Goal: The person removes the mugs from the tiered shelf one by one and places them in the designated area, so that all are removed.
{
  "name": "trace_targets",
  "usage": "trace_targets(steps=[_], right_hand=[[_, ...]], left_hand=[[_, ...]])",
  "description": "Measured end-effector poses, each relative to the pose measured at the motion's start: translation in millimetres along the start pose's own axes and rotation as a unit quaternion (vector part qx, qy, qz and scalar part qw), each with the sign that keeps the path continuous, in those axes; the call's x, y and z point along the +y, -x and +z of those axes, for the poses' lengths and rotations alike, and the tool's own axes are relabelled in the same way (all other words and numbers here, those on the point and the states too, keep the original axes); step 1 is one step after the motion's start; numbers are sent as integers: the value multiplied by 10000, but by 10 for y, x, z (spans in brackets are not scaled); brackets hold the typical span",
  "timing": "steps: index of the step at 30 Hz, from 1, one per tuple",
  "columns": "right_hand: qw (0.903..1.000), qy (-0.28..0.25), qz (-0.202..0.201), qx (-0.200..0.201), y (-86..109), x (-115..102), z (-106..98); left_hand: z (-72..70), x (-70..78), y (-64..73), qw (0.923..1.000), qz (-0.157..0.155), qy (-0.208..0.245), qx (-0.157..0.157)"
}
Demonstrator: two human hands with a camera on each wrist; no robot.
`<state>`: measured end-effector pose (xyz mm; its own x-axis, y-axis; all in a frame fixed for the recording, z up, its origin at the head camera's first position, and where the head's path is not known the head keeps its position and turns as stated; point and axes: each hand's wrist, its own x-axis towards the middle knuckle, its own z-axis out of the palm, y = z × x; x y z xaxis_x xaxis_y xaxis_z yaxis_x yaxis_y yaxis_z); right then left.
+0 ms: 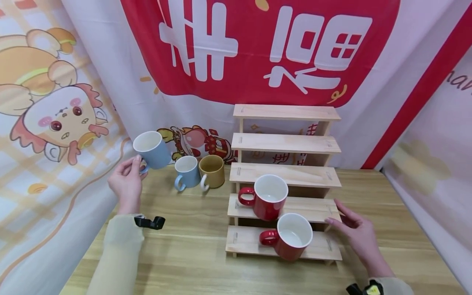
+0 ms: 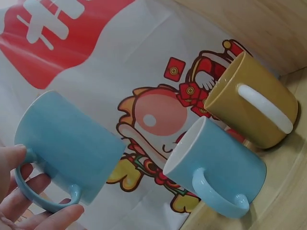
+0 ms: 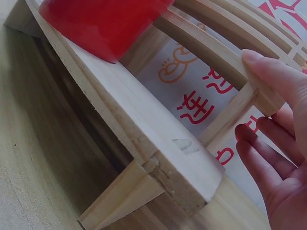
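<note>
My left hand (image 1: 126,182) grips a light blue mug (image 1: 155,152) by its handle, raised at the left and tilted in the left wrist view. Beside it a second light blue mug (image 1: 188,172) and a mustard mug (image 1: 215,177) with a white handle stand close together on the table. At the stepped wooden rack (image 1: 313,209), my right hand (image 1: 357,237) holds the right end of the second step from the bottom, thumb at its front edge. One red mug (image 1: 267,205) stands on that step. Another red mug (image 1: 289,246) sits on the lowest step, handle also leftward.
The rack's upper three steps (image 1: 287,112) rise toward the back cloth (image 1: 206,98). Printed fabric walls (image 1: 55,114) close in the left and right sides. The wood-grain table (image 1: 184,246) runs under everything.
</note>
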<state>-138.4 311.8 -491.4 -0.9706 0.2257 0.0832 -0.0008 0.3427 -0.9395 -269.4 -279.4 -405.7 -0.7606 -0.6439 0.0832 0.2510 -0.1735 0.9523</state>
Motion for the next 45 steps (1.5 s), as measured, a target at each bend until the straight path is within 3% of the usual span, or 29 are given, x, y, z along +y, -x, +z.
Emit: trace_targets(steps=[6,12,21,30,36,45], right_hand=[[9999,89,141,-35,-33,-26,5],[10000,43,51,-37,-27,-15,19],[9998,-38,196,-31,-18,-3,17],[9998,-69,177,-34,1,11,18],[9999,-62,161,-19,3,20,11],[9998,-35,192,-3,2,22,14]], left_hand=[[12,-97,-141,9998,93,-5,197],[-34,-304,-222,9991,122,-112,390],[-84,-643,-141,9962,142,-627,579],[-128,-952,-86,9931,-157,-879,760],[-137,-1046,-64,9909,-167,-1039,837],[-101,-1065,-55,9905,-310,-1069,814]])
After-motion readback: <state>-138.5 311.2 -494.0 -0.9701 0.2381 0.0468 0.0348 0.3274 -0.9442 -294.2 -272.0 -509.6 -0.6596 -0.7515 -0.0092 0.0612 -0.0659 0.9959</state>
